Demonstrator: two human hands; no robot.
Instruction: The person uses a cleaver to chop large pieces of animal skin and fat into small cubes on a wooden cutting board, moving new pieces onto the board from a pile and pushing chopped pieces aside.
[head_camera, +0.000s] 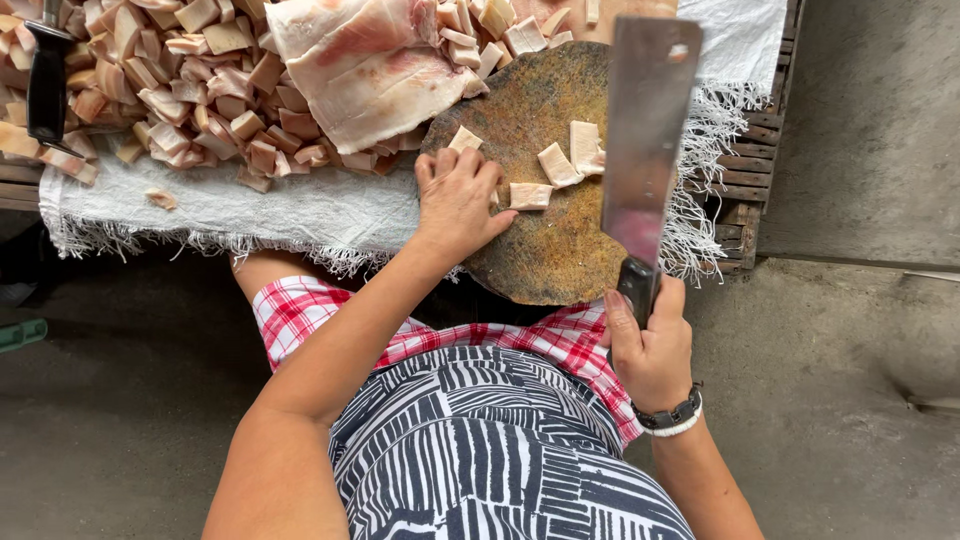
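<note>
Our left hand (458, 200) rests flat on the round brown wooden chopping block (540, 250), gripping nothing | pale cut meat strip (530, 195) lies just right of its fingertips | our right hand (650, 350) clamps the broad steel cleaver (645, 130), blade pointing away, beside the strip's right

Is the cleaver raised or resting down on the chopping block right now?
Raised. The right hand holds the cleaver by its handle, blade up over the round chopping block, clear of the cut pieces.

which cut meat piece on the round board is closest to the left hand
The rectangular piece just right of the left hand, at its fingertips; the other pieces lie farther up the chopping board.
</note>
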